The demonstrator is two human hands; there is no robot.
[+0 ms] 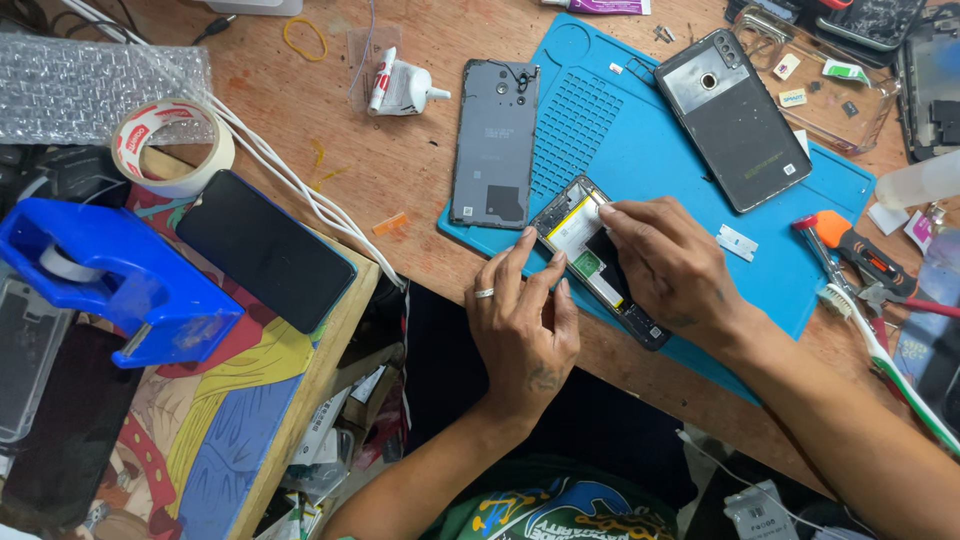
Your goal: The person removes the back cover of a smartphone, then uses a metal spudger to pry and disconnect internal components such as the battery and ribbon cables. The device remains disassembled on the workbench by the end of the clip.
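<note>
Wooden bench (420,170) under everything. Blue work mat (640,150) spans ahead of both hands, its near edge under the right hand. Blue tape dispenser (110,275) sits well off to the left of the left hand, with a dark phone (265,250) face down between them and a roll of masking tape (170,150) beyond that. Grey back cover (493,145) lies just ahead of the left hand, half on the mat. Second phone, black back up (735,120), is ahead of the right hand, well apart.

Opened phone (595,260) lies on the mat's near edge, battery exposed, between the two hands. Left hand (525,330): fingertips pinched against the phone's left edge, ring on one finger. Right hand (675,265): lies over the phone's right side, fingertips together and pressed on the top of the battery area. Orange-handled tool (850,245) and toothbrush (880,345) just right of the right hand.
</note>
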